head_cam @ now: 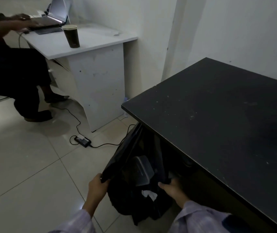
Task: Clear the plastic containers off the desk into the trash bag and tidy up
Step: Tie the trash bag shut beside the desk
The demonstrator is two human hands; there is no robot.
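A black trash bag (127, 153) hangs open beside the near-left edge of the black desk (218, 118). My left hand (97, 184) pinches the bag's left rim and my right hand (172, 186) pinches its right rim, holding the mouth apart. Inside the bag lie clear plastic containers (142, 170), and a crumpled white tissue (149, 194) lies lower down. The desk top shows only small crumbs and specks.
A white desk (90, 41) stands at the back left with a dark paper cup (72, 36) and a laptop (53, 17); another person sits there typing. A power adapter (82, 141) and its cable lie on the tiled floor near the bag.
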